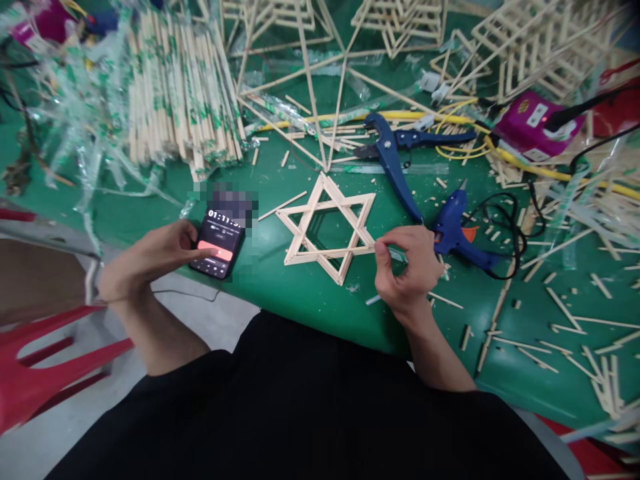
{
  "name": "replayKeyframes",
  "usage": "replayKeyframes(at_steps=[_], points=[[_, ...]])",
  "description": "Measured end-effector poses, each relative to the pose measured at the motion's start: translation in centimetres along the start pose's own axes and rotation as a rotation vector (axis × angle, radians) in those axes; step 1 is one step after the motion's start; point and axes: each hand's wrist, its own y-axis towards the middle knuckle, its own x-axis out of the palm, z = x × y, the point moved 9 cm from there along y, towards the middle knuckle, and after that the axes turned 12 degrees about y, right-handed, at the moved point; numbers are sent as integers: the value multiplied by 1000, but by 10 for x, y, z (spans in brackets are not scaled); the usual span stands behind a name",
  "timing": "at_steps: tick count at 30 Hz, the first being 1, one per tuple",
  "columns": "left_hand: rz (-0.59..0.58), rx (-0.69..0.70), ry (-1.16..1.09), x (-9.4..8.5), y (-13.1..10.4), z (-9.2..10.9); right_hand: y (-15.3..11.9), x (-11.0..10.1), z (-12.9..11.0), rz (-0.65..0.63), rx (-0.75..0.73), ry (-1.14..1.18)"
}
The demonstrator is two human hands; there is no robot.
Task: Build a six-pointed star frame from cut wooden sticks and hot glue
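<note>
Our left hand (pixel 150 257) thumbs phone (pixel 219 245) at bench (pixel 300 293) edge; right hand (pixel 407 267) pinches stick star (pixel 327 227) tip. We'd best pinch lightly, keep star flat.

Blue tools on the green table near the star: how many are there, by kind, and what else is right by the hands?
Blue cutters: 1
Blue glue gun: 1
Wooden stick star: 1, right hand at its corner
Phone: 1, left hand touching it
Total: 4
</note>
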Motion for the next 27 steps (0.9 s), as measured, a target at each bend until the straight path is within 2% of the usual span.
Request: replayKeyframes(at_steps=[13,22,27], points=[[-21,14,61,-2,1,6,3,1,-1,-23,9,1],[-22,10,86,-4,1,6,-4,2,8,3,121,249],[-24,14,86,-3,1,6,-3,3,5,-30,94,220]])
